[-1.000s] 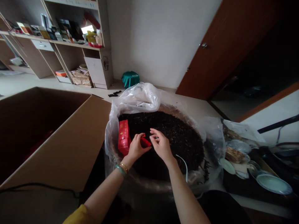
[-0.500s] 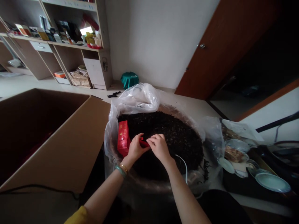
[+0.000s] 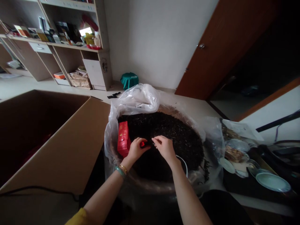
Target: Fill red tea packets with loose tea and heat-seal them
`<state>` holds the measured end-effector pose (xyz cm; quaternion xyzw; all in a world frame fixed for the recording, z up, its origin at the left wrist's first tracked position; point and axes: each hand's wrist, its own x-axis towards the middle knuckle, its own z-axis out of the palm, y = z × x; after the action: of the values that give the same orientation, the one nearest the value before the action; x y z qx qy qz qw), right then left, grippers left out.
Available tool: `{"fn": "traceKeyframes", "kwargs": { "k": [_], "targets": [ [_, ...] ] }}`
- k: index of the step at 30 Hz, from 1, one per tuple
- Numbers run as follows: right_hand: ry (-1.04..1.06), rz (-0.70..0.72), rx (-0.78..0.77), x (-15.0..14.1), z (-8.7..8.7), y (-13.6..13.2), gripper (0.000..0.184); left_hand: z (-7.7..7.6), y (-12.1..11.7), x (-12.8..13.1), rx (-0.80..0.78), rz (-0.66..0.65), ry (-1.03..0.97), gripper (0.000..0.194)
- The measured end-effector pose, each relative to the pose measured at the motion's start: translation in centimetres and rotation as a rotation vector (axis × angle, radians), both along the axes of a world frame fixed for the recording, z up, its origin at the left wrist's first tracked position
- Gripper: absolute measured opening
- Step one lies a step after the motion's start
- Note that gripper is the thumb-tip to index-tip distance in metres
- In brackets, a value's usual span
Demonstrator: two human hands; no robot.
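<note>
My left hand (image 3: 136, 149) is curled round a small red packet (image 3: 142, 144), whose mouth faces up; most of it is hidden by the fingers. Just to its right, my right hand (image 3: 165, 149) has thumb and fingertips pinched together, and what lies between them is too small to make out. Both hands hover over dark, loose tea-like leaves (image 3: 173, 131) heaped in a wide round container lined with a clear plastic bag (image 3: 147, 97). Beside my left hand, a stack of red packets (image 3: 123, 137) rests on the leaves against the container's left side.
A large open cardboard box (image 3: 77, 140) stands at the left. A white curved strip (image 3: 184, 163) lies in the leaves near my right wrist. To the right are a pale lid (image 3: 273, 182) and plastic tubs (image 3: 236, 153). Behind are a shelf desk (image 3: 70, 47) and a green-covered stool (image 3: 129, 80).
My right hand came to the red packet's mouth, then drew slightly right, its fingers going from spread to pinched. The packet has turned in my left hand, showing less red.
</note>
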<state>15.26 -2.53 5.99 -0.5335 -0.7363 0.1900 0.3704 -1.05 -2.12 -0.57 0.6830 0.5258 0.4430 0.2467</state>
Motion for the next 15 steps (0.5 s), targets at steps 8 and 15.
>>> {"fn": "traceKeyframes", "kwargs": {
  "k": [8, 15],
  "targets": [
    [-0.005, 0.134, -0.037, -0.7, -1.1, -1.3, 0.017, -0.2, 0.4, -0.3, -0.078, 0.05, -0.207, 0.03],
    [0.092, 0.009, -0.043, -0.2, -1.6, 0.3, 0.03, 0.3, 0.2, -0.2, -0.338, -0.065, -0.61, 0.046]
  ]
}}
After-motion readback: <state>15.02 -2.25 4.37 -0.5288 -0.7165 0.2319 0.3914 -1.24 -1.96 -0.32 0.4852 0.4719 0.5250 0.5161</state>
